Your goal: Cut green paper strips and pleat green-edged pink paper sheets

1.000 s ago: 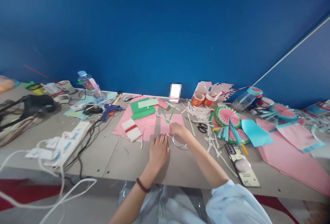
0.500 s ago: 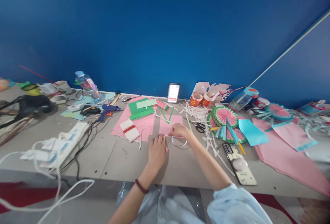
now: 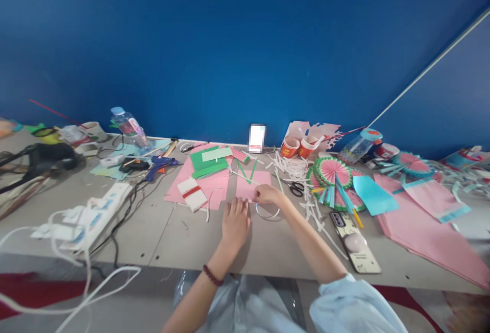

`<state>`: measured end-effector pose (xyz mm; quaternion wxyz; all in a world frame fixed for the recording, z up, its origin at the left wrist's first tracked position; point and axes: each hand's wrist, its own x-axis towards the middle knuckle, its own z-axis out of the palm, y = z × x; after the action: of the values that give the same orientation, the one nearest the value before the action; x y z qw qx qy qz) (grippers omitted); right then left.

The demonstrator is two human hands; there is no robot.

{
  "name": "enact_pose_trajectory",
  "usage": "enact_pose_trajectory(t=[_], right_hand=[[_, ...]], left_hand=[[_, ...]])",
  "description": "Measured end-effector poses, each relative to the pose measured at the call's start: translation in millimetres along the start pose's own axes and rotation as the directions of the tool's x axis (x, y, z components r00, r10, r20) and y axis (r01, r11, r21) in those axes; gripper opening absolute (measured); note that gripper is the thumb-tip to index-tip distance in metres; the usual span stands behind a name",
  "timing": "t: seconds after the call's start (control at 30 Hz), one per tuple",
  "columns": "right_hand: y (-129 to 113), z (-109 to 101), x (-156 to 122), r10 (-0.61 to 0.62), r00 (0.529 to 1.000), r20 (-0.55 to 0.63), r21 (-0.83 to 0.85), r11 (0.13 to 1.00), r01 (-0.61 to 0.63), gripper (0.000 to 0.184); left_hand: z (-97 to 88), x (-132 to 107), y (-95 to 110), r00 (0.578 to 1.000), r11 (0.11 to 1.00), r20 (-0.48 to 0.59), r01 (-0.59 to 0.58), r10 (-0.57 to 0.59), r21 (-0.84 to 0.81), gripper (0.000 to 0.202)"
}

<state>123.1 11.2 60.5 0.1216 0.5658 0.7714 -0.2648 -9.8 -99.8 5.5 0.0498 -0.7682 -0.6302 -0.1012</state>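
A small pink sheet of paper [image 3: 255, 179] lies on the table in front of me. My left hand [image 3: 235, 220] rests on its near left edge, fingers stretched out and pressing down flat. At the near right edge my right hand [image 3: 267, 195] is closed in a pinch. From under these fingers a thin white strip [image 3: 270, 217] hangs in a loop towards me; the fingertips hide its upper end. To the left, a larger pink sheet [image 3: 219, 192] carries green paper pieces [image 3: 209, 163] and a white pad with a red band [image 3: 192, 195].
On the right are scissors [image 3: 296, 189], paper scraps [image 3: 293, 168], red paper cups [image 3: 291, 147], a pink-green paper fan [image 3: 334, 173] and a phone [image 3: 356, 246]. Leftward lie a blue glue gun [image 3: 161, 166], a power strip [image 3: 97, 215] with cables and a bottle [image 3: 130, 126]. A lit screen [image 3: 256, 138] leans on the wall.
The left hand has shifted very slightly right along the paper's edge. The right hand keeps its pinch, and the white loop hangs almost as before.
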Motion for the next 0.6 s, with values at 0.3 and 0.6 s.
enact_pose_trajectory(t=[0.3, 0.6], right_hand=[[-3.1, -0.7, -1.8, 0.006, 1.000, -0.010, -0.026, 1.000, -0.006, 0.018], [-13.6, -5.8, -7.8, 0.025, 0.999, 0.027, -0.080, 0.997, -0.023, 0.015]], left_hand=[[8.3, 0.6, 1.4, 0.999, 0.997, -0.013, -0.044, 0.043, -0.058, 0.053], [3.8, -0.4, 2.9, 0.999, 0.998, -0.016, -0.048, 0.048, -0.042, 0.051]])
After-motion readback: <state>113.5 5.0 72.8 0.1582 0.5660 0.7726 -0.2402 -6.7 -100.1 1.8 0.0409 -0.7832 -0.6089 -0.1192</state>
